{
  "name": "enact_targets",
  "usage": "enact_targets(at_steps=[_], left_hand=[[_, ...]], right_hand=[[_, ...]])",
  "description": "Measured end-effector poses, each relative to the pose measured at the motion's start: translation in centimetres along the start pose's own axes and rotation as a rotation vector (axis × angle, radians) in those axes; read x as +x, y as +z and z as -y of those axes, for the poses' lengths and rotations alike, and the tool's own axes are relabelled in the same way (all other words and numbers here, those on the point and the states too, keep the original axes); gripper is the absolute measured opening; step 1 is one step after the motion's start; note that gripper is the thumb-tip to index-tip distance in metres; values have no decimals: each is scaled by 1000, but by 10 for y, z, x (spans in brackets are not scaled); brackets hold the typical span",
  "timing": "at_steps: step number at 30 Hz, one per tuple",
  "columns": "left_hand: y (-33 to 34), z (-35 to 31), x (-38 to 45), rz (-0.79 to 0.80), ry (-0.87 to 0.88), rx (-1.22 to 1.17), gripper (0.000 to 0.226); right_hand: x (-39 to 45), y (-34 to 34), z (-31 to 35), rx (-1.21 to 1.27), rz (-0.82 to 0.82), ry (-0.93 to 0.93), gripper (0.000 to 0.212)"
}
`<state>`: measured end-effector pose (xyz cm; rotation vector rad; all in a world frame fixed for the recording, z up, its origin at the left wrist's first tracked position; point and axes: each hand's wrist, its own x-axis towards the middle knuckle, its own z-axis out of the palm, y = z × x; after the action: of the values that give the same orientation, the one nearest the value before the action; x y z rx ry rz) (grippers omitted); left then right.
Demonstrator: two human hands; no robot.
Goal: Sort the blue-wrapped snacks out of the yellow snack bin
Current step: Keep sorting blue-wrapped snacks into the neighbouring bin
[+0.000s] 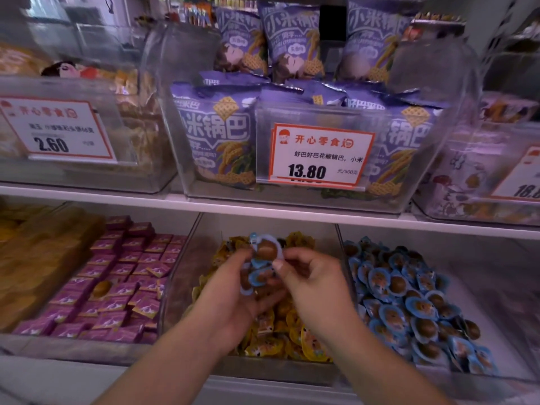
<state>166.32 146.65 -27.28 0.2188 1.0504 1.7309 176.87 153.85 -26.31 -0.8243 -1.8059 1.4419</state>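
Blue snacks (264, 266), light and crinkly, are bunching in the left hand (233, 299) at centre frame; the right hand (309, 276) is pinching one's flat rim above the yellow bin (187, 287)

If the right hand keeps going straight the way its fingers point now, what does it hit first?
The right hand points up-left at the blue-wrapped snacks gathered in the left hand; it would meet those first, and its thumb looks to be on them already, though depth is unclear.

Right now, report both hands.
Left hand: closed on a bunch of blue-wrapped snacks.
Right hand: pinching the same blue-wrapped snacks.
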Motion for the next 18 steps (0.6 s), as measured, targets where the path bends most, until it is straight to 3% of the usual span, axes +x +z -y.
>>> enact_targets(at_steps=[2, 5, 9, 10, 12, 14, 16, 18], left_hand=[[-1, -4, 0, -28, -2, -65, 25], [-7, -7, 2, -66, 16, -74, 18], [-10, 2, 3, -153, 68, -39, 28], [-9, 4, 4, -184, 106, -5, 25], [-6, 6, 4, -265, 233, 129, 19], [-5, 11, 3, -334, 472, 456, 20], [-2, 19, -2, -289, 691, 812, 18], [-1, 27, -5, -229, 786, 1019, 14]], right_hand=[[-3, 9, -6, -233, 7, -127, 19], [-3, 11, -15, -379, -4, -246, 22], [-4, 16, -22, -349, 40, -115, 35], [-5, 19, -21, -244, 48, -29, 37], [-8, 26, -15, 226, 15, 200, 37], [-13, 30, -4, 744, 45, 395, 26], [-16, 29, 8, 983, 62, 496, 30], [-18, 29, 12, 1093, -14, 555, 35]])
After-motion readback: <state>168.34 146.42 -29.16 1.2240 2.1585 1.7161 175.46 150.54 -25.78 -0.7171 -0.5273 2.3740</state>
